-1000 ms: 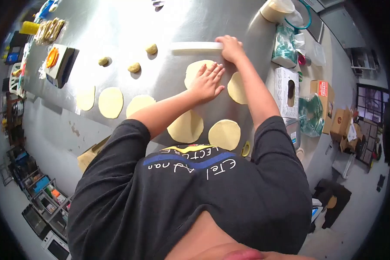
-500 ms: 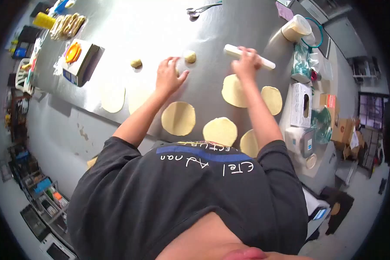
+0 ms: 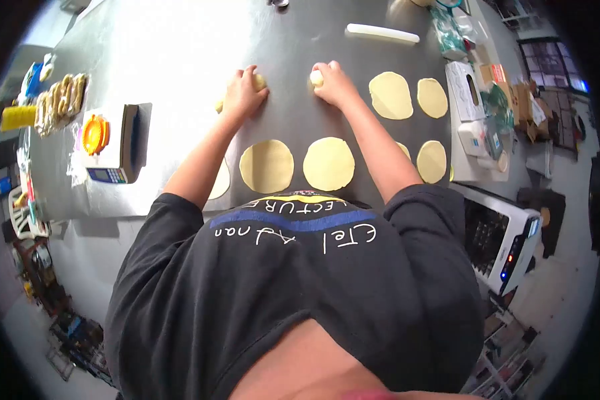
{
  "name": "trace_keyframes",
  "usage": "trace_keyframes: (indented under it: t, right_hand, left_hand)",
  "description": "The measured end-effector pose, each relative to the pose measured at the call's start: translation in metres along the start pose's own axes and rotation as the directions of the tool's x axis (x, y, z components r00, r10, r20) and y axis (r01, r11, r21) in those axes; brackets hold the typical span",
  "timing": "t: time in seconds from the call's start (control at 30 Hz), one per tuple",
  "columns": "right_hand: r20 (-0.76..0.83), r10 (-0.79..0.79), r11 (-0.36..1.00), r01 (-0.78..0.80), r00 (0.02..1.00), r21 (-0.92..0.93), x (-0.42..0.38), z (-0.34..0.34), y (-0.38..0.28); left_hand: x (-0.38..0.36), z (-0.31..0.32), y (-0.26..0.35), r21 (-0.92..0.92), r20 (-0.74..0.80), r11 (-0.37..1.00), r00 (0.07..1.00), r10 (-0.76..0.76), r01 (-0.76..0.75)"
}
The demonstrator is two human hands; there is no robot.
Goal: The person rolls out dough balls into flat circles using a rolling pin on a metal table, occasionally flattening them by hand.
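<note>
On a metal table [image 3: 300, 57], the left hand [image 3: 244, 95] curls its fingers around a dough ball [image 3: 259, 82] and the right hand [image 3: 333, 85] grips a second ball [image 3: 317, 78], beyond two flat rounds [image 3: 329, 165].

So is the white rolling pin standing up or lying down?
Lying down: the rolling pin stretches lengthwise along the metal table, with no fingers around it.
</note>
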State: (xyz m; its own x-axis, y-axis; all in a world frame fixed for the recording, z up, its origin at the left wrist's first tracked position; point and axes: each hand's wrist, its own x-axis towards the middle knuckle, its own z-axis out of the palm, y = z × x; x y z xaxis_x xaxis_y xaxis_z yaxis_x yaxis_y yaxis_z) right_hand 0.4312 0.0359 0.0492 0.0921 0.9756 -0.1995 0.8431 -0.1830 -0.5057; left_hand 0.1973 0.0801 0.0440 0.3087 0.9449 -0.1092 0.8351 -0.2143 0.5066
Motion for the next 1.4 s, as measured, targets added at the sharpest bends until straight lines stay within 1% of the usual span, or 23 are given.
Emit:
trace_keyframes:
  t: [0.03, 0.1, 0.13, 0.2, 0.27, 0.33, 0.37, 0.43, 0.5, 0.57, 0.67, 0.73, 0.77, 0.83, 0.87, 0.93, 0.97, 1.03, 1.17, 1.27, 1.33, 1.37, 1.4]
  right_hand:
    - [-0.012, 0.016, 1.000, -0.016, 1.000, -0.002, -0.009, 0.001, 0.001]
    - [0.050, 0.117, 0.993, -0.116, 0.992, -0.024, -0.025, 0.005, 0.003]
    - [0.039, 0.129, 0.992, -0.128, 0.991, -0.025, -0.031, 0.005, 0.003]
    - [0.044, 0.127, 0.992, -0.127, 0.991, -0.007, -0.039, 0.004, 0.002]
    - [0.057, 0.100, 0.993, -0.103, 0.993, 0.059, -0.044, -0.003, 0.006]
    - [-0.055, 0.156, 0.972, -0.143, 0.986, 0.186, -0.051, -0.015, 0.015]
    - [-0.141, 0.114, 0.986, -0.095, 0.983, 0.134, -0.051, -0.014, 0.033]
    - [-0.133, 0.160, 0.969, -0.131, 0.978, 0.208, -0.067, -0.038, 0.043]
    - [-0.117, 0.207, 0.944, -0.167, 0.971, 0.283, -0.082, -0.053, 0.059]
    - [-0.247, 0.181, 0.958, -0.115, 0.952, 0.262, -0.096, -0.060, 0.075]
    - [-0.236, 0.197, 0.946, -0.122, 0.952, 0.300, -0.116, -0.079, 0.087]
    - [-0.212, 0.226, 0.932, -0.147, 0.951, 0.331, -0.123, -0.090, 0.093]
    - [-0.207, 0.202, 0.934, -0.125, 0.957, 0.334, -0.126, -0.093, 0.098]
    - [-0.199, 0.171, 0.936, -0.096, 0.965, 0.338, -0.126, -0.098, 0.106]
    - [-0.186, 0.171, 0.934, -0.099, 0.968, 0.344, -0.125, -0.099, 0.108]
    - [-0.170, 0.165, 0.931, -0.097, 0.972, 0.351, -0.121, -0.102, 0.113]
    - [-0.158, 0.158, 0.934, -0.096, 0.975, 0.345, -0.119, -0.104, 0.113]
    - [-0.140, 0.145, 0.935, -0.090, 0.979, 0.342, -0.114, -0.105, 0.112]
    - [-0.113, 0.107, 0.929, -0.058, 0.988, 0.366, -0.104, -0.110, 0.107]
    - [-0.078, 0.065, 0.930, -0.032, 0.995, 0.367, -0.095, -0.103, 0.106]
    - [-0.073, 0.031, 0.924, 0.000, 0.997, 0.382, -0.083, -0.098, 0.099]
    - [-0.088, -0.054, 0.925, 0.083, 0.995, 0.370, -0.076, -0.096, 0.092]
    - [-0.099, -0.139, 0.919, 0.165, 0.985, 0.358, -0.068, -0.091, 0.085]
  left_hand:
    - [0.001, 0.002, 0.001, -0.004, 0.007, 1.000, 1.000, 0.019, -0.019]
    - [-0.008, 0.001, 0.010, 0.316, -0.063, 0.948, 0.997, 0.044, -0.021]
    - [-0.013, 0.002, 0.017, 0.313, -0.059, 0.949, 0.997, 0.058, -0.037]
    - [-0.021, 0.001, 0.037, 0.306, -0.088, 0.907, 0.940, 0.330, -0.290]
    - [-0.020, 0.025, 0.051, 0.166, 0.002, 0.894, 0.907, 0.421, -0.416]
    - [-0.019, 0.047, 0.068, -0.017, 0.110, 0.949, 0.943, 0.314, -0.314]
    - [-0.019, 0.056, 0.074, -0.019, 0.110, 0.948, 0.942, 0.317, -0.317]
    - [-0.020, 0.069, 0.084, -0.092, -0.010, 0.934, 0.938, 0.346, -0.345]
    - [-0.015, 0.076, 0.088, -0.102, 0.012, 0.935, 0.940, 0.341, -0.339]
    - [-0.012, 0.083, 0.089, -0.110, 0.042, 0.938, 0.942, 0.333, -0.327]
    - [-0.009, 0.086, 0.082, -0.164, 0.035, 0.908, 0.917, 0.396, -0.386]
    - [-0.010, 0.088, 0.083, -0.092, -0.031, 0.862, 0.867, 0.497, -0.498]
    - [-0.011, 0.090, 0.086, -0.088, -0.030, 0.864, 0.869, 0.495, -0.495]
    - [-0.014, 0.095, 0.092, 0.022, -0.182, 0.899, 0.883, 0.433, -0.437]
    - [-0.013, 0.095, 0.094, 0.026, -0.185, 0.901, 0.884, 0.430, -0.433]
    - [-0.012, 0.095, 0.095, -0.089, -0.064, 0.944, 0.948, 0.312, -0.317]
    - [-0.012, 0.093, 0.097, -0.085, -0.066, 0.947, 0.950, 0.306, -0.311]
    - [-0.013, 0.088, 0.098, -0.091, -0.013, 0.943, 0.947, 0.322, -0.321]
    - [-0.013, 0.085, 0.100, -0.051, -0.050, 0.922, 0.923, 0.382, -0.384]
    - [-0.012, 0.083, 0.103, -0.012, 0.034, 0.918, 0.917, 0.398, -0.398]
    - [-0.002, 0.097, 0.095, -0.382, -0.063, 0.889, 0.967, 0.246, -0.251]
    - [0.003, 0.094, 0.104, -0.377, -0.065, 0.891, 0.967, 0.245, -0.251]
    - [0.009, 0.090, 0.122, -0.440, -0.081, 0.882, 0.986, 0.147, -0.167]
